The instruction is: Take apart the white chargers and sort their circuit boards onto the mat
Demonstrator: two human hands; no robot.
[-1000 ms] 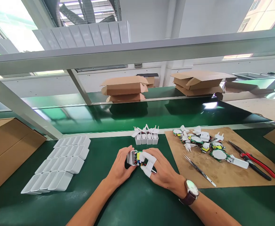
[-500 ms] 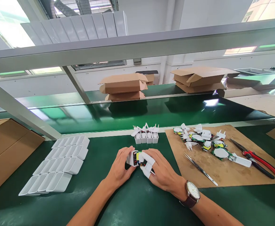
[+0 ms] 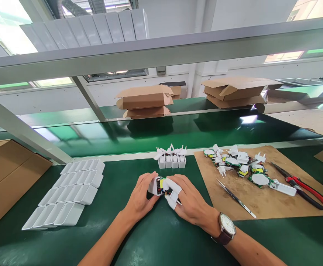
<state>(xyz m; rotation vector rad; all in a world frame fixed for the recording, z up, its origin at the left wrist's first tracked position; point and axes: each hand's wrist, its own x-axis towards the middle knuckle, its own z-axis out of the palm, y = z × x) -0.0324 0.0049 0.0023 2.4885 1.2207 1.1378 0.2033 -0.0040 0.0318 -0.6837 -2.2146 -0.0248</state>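
Observation:
Just left of the middle, my left hand is closed around a white plastic housing, its open end turned to the right. My right hand grips a circuit board with a yellow part, which sits partly in the housing's mouth. A white plug piece with prongs hangs at my right fingers; how it joins the board is hidden. Beyond my hands stands a row of white housings with plug pieces lying on top.
Rows of white housings lie at left beside a cardboard box. At right, a brown sheet bears several circuit boards, tweezers and red-black pliers. A metal rail crosses above the green belt.

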